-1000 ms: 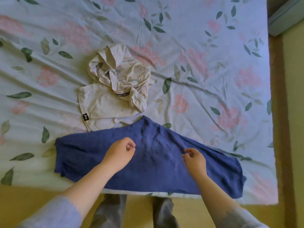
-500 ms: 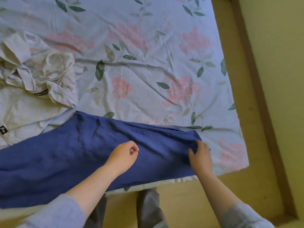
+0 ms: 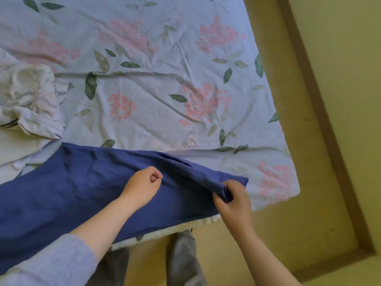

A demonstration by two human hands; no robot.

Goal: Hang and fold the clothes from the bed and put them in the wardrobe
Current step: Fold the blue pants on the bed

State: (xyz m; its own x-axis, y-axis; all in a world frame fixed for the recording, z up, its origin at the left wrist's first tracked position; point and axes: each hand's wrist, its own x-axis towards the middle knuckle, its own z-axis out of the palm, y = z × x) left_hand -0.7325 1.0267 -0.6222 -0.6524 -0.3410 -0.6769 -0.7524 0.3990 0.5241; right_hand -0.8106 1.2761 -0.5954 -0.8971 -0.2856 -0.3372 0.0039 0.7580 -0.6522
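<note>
Blue garment [image 3: 82,193] lies spread along the bed's near edge, rt end lifted. Our right grip [image 3: 235,203] pinches that end, cloth bunched btw thumb & fingers. Left grip [image 3: 142,186] sits curled on the mid cloth; we can't tell if it nips any fabric.

Risks, as we judge: the garment sits right at the edge of the bed [image 3: 165,79], so a hard tug could drag it onto the floor [image 3: 268,234]. If the left doesn't pin it, the fold could go crooked.

Garment's left end runs out of frame, so type unclear. White clothes [image 3: 26,100] nearby are cut off at left. Wardrobe not in view.
</note>
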